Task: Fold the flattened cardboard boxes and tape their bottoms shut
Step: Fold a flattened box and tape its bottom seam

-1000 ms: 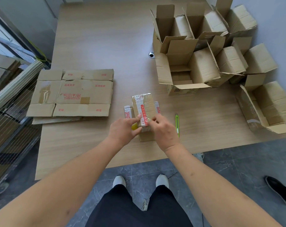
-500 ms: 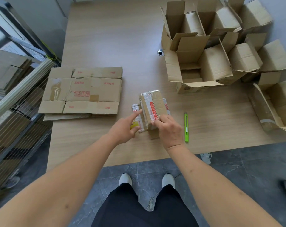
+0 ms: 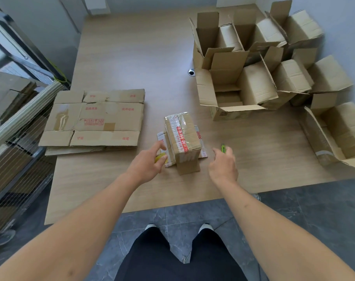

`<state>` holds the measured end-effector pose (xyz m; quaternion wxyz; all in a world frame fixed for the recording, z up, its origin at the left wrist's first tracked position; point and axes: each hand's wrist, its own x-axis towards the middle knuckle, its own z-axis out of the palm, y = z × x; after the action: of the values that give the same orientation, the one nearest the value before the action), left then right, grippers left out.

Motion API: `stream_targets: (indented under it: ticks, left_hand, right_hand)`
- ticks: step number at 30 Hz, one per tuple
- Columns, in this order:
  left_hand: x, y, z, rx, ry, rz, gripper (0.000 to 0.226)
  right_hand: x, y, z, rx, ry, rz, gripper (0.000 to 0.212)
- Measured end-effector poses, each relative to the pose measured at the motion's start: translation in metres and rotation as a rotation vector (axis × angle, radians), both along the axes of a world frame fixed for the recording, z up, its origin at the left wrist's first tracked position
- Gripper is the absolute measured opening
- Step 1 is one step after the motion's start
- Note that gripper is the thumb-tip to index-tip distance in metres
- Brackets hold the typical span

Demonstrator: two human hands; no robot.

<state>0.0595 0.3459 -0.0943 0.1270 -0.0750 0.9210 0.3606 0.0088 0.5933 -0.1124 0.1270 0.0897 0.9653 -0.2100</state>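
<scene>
Left hand (image 3: 147, 166): held just left of the taped box, index finger extended toward its side, remaining fingers curled round a small yellow item (image 3: 160, 158), probably a tape roll, mostly hidden by the hand. Right hand (image 3: 223, 166): fingers loosely spread and holding nothing, hovering over the table to the right of the box, its fingertips at the near end of a green utility knife (image 3: 223, 148) that lies on the table surface; contact with the knife cannot be told. Taped box (image 3: 182, 138): one small cardboard box standing bottom-up between the two hands, near the front edge of the table, its upper face closed with clear tape and a strip of red-printed tape running lengthwise; its lower flaps splay out flat on the table around it. Flattened boxes (image 3: 95, 119): a low stack of unfolded cardboard with red print, lying flat on the left part of the table, well apart from the taped box. Folded boxes (image 3: 253, 63): a crowded group of assembled boxes with open flaps, filling the far right of the table and reaching toward its right front corner. Table (image 3: 132, 53): light wood top. Wire shelving (image 3: 16, 122): at the left edge, holding further cardboard. Floor: grey tile, with the person's dark trousers and white shoes below the table edge.
</scene>
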Motion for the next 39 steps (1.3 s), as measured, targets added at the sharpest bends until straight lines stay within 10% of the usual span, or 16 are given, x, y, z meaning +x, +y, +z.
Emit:
stream_targets:
  ticks: [8, 25, 39]
  left_hand:
    - [0.009, 0.003, 0.003, 0.080, 0.069, 0.050, 0.006]
    - [0.020, 0.014, 0.017, 0.139, 0.108, 0.181, 0.010]
    - [0.024, 0.018, 0.019, 0.043, 0.147, 0.222, 0.008]
  right_hand:
    - [0.007, 0.013, -0.029, 0.106, -0.029, 0.014, 0.018]
    - [0.038, -0.019, 0.014, -0.452, 0.440, 0.141, 0.018]
    - [0.072, -0.055, 0.013, -0.334, 0.218, 0.403, 0.026]
